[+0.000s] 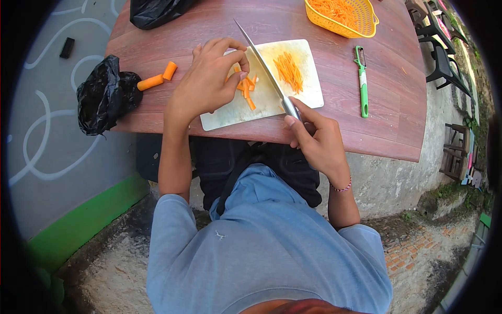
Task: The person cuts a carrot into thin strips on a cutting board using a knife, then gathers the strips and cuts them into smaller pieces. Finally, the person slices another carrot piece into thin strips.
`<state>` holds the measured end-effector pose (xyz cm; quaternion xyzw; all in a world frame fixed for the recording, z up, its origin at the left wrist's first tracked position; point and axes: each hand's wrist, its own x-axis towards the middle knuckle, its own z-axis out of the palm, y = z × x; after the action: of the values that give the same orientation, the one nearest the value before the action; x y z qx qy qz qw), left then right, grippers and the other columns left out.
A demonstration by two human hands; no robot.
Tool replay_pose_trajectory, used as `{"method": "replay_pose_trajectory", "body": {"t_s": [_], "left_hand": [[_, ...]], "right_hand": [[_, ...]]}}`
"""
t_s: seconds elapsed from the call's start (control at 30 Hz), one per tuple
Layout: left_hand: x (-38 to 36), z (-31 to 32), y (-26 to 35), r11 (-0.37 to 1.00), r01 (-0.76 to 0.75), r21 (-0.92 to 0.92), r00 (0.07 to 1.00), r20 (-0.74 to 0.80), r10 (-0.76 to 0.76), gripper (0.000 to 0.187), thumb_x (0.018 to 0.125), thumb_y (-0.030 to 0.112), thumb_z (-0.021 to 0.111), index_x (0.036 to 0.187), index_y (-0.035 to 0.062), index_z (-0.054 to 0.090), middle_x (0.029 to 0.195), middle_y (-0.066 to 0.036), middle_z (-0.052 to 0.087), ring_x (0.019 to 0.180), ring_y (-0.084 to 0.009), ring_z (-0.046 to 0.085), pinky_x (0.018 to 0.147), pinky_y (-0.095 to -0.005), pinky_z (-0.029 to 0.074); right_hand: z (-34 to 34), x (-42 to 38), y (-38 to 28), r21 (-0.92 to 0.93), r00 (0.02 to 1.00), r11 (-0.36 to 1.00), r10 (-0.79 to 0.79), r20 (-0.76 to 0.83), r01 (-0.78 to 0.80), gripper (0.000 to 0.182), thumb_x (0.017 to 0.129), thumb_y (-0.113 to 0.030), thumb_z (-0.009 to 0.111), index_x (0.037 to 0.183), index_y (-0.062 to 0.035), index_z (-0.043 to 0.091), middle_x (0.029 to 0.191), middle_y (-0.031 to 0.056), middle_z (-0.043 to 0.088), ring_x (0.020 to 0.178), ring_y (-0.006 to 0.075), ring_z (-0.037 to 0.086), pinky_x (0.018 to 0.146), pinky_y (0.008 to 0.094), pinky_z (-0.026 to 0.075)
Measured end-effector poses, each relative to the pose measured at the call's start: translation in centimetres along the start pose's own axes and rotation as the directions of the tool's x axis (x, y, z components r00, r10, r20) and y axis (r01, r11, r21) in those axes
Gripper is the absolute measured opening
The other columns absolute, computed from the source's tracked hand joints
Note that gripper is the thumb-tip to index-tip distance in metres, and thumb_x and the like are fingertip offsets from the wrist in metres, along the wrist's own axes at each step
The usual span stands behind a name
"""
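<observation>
My right hand is wrapped around the handle of a long kitchen knife, its blade slanting up and left across the white cutting board. Left of the blade, my left hand is bent over several carrot pieces, thumb and fingertip pinched on one of them; part of that piece is hidden by the fingers. On the blade's other side lies a small pile of thin carrot strips. The board rests near the table's front edge.
A yellow basket of shredded carrot stands at the back right, with a green peeler nearer. Two carrot chunks lie beside a black plastic bag at the left edge of the wooden table. Another black bag sits at the back.
</observation>
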<state>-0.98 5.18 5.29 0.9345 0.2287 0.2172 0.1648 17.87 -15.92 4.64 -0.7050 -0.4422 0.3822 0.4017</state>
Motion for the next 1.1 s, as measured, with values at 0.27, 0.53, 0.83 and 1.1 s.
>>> {"method": "replay_pose_trajectory", "body": {"t_s": [0.27,0.53,0.83,1.1], "left_hand": [[0.9,1.1,1.2,0.978,0.173,-0.115,0.968,0.205,-0.147,0.01,0.096,0.013,0.074,0.105,0.0098,0.072,0.113,-0.004,0.074,0.122,-0.0272,0.064,0.118,-0.0616,0.034],[-0.2,3.6,0.0,0.996,0.037,-0.077,0.999,0.025,-0.035,0.023,0.096,0.022,0.079,0.115,0.0112,0.074,0.109,-0.003,0.077,0.122,-0.0285,0.066,0.119,-0.0816,0.021],[-1.9,2.4,0.9,0.99,0.14,-0.013,0.99,0.028,-0.14,0.033,0.09,0.014,0.075,0.122,0.0109,0.066,0.103,-0.003,0.072,0.122,-0.0276,0.064,0.118,-0.082,0.02],[-3.0,3.2,2.2,0.98,0.045,0.193,0.992,-0.128,-0.02,0.014,0.091,0.02,0.078,0.102,0.0114,0.077,0.105,-0.002,0.071,0.123,-0.0261,0.062,0.115,-0.0836,0.022]], "right_hand": [[-0.3,-0.4,-0.6,0.062,0.998,0.997,0.055,0.005,-0.055,0.045,0.105,-0.019,0.072,0.144,0.0021,0.067,0.08,0.0147,0.077,0.062,0.0167,0.072,0.061,0.0328,0.056],[-0.4,-0.5,-0.4,0.112,0.996,0.99,0.088,0.017,-0.089,0.046,0.105,-0.019,0.071,0.146,0.002,0.066,0.084,0.0131,0.078,0.061,0.0144,0.071,0.061,0.0317,0.056],[-0.2,-0.4,-0.3,0.085,0.997,0.994,0.072,0.001,-0.071,0.047,0.105,-0.019,0.072,0.146,0.0017,0.066,0.083,0.014,0.078,0.061,0.015,0.071,0.061,0.0324,0.056],[-0.2,-0.6,-0.5,0.027,0.999,0.998,0.052,-0.013,-0.051,0.047,0.104,-0.02,0.073,0.145,0.0018,0.067,0.08,0.0174,0.076,0.062,0.0173,0.073,0.062,0.0334,0.055]]}}
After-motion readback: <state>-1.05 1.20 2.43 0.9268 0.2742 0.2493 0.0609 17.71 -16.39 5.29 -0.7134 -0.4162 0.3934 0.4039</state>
